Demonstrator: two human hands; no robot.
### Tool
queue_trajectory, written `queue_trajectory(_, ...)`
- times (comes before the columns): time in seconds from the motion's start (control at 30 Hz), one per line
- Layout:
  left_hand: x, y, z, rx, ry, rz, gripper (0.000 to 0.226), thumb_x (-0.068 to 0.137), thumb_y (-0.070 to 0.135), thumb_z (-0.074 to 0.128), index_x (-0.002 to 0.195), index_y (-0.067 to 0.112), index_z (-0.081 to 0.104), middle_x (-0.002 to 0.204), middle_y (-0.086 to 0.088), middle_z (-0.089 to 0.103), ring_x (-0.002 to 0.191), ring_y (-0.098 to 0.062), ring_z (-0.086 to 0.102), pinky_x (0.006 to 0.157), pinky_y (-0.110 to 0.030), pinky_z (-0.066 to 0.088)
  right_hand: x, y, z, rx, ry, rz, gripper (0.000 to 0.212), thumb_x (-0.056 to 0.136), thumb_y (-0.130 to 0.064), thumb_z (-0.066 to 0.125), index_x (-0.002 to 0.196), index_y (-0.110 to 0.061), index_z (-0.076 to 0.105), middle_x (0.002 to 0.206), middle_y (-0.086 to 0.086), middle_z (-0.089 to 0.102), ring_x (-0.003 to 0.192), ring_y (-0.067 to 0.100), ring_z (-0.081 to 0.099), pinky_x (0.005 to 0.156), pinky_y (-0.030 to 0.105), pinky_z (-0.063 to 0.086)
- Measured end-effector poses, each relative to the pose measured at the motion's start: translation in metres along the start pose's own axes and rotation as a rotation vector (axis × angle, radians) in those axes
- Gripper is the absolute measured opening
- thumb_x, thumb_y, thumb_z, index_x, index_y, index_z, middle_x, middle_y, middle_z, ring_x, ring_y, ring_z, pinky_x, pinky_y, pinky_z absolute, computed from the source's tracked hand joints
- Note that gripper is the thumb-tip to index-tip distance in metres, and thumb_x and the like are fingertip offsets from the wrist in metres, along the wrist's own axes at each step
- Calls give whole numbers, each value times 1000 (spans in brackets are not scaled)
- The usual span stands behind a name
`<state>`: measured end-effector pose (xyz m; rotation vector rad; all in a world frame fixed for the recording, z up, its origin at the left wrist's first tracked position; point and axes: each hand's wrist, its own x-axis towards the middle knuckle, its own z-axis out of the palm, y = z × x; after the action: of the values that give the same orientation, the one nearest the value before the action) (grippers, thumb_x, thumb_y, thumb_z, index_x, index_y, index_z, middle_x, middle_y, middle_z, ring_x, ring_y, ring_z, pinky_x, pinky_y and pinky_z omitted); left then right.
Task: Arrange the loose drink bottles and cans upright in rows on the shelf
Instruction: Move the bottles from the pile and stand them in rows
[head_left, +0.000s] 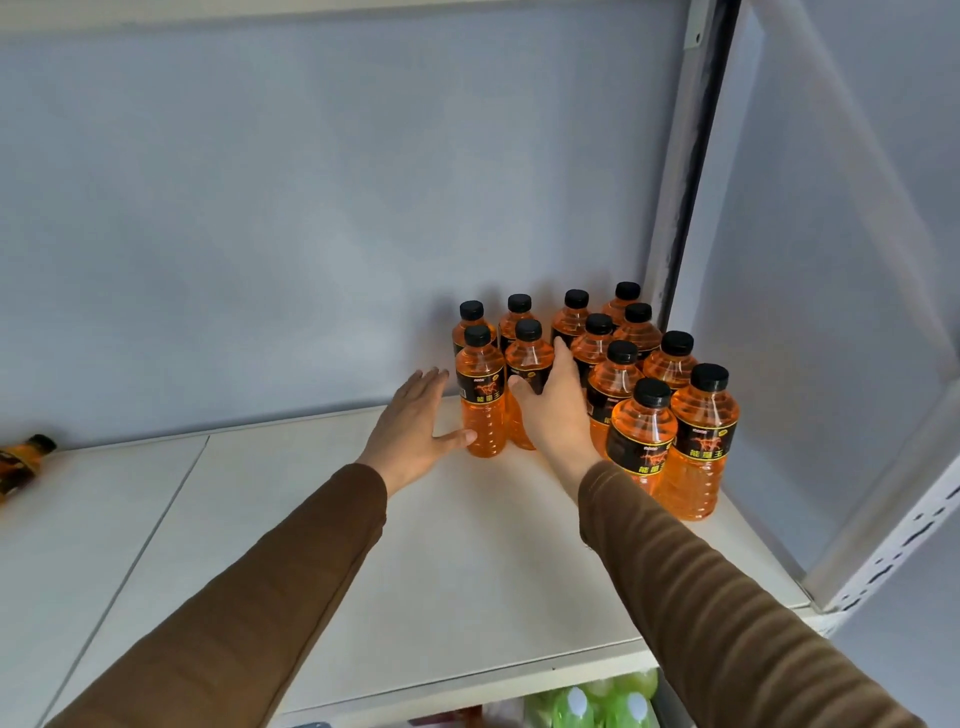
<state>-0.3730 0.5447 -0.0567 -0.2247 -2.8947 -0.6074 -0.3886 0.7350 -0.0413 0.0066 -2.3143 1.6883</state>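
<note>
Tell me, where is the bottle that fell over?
The tipped-over bottle lies on its side at the far left edge of the head view, on the white shelf, well away from the standing orange bottles.

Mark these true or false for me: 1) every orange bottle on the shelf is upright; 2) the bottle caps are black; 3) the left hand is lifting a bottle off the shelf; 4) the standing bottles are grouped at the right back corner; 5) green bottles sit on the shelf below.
1) False. One orange bottle lies on its side at the far left of the shelf.
2) True. The standing orange bottles have black caps.
3) False. The left hand is open, its thumb touching the front-left bottle, which stands on the shelf.
4) True.
5) True. Green bottles show under the shelf's front edge.
</note>
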Motion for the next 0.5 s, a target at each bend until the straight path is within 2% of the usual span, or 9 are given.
queue_trajectory(0.13,-24,-15,-12,226,-5,24,90,92,63,52,160,23,9,168,0,2,154,-18,-4,122,-35,4,-28,-11,1,-193,37,-180,77,94,-22,65,155,-21,19,163,0,15,150,20,11,118,36,15)
queue_trajectory(0.27,-58,-37,-29,312,-2,-9,87,95,62,48,160,19,8,168,-1,2,154,-19,-6,122,-34,1,-63,-24,17,-374,26,-419,66,92,-22,65,149,-19,33,158,3,26,144,23,20,116,35,21)
queue_trajectory(0.37,-91,-62,-46,373,-3,-73,86,96,61,47,160,19,9,168,-1,0,154,-20,-6,121,-32,-3,-90,-37,46,-432,-99,-464,62,91,-25,66,146,-19,39,155,2,31,141,23,24,115,38,30)
queue_trajectory(0.5,-141,-106,-75,385,12,-165,86,95,62,47,160,20,8,168,-1,1,154,-21,-3,123,-35,0,-124,-58,96,-535,-306,-525,62,92,-33,64,146,-20,38,155,4,33,142,26,24,115,38,27)
